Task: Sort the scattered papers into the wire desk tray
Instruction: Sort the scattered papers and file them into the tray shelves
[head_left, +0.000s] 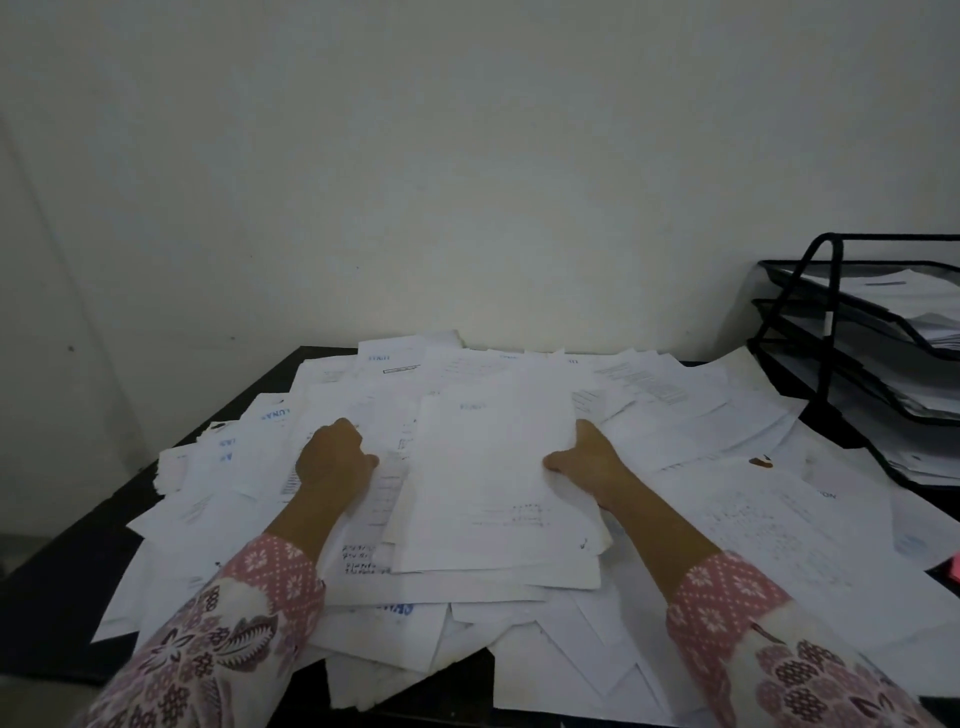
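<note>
A wide heap of scattered white papers (727, 415) covers the dark table (57, 587). In the middle lies a small stack of sheets (488, 478), slightly raised above the rest. My right hand (587, 462) grips that stack's right edge, thumb on top and fingers hidden under it. My left hand (335, 460) rests curled on the papers just left of the stack; whether it pinches a sheet is unclear. The black wire desk tray (857, 364), with three tiers holding some papers, stands at the right edge.
A plain pale wall rises directly behind the table. A small brown object (759, 461) lies on the papers near the tray's foot. Something pink (955, 569) shows at the far right edge. Bare dark table shows at the left and front.
</note>
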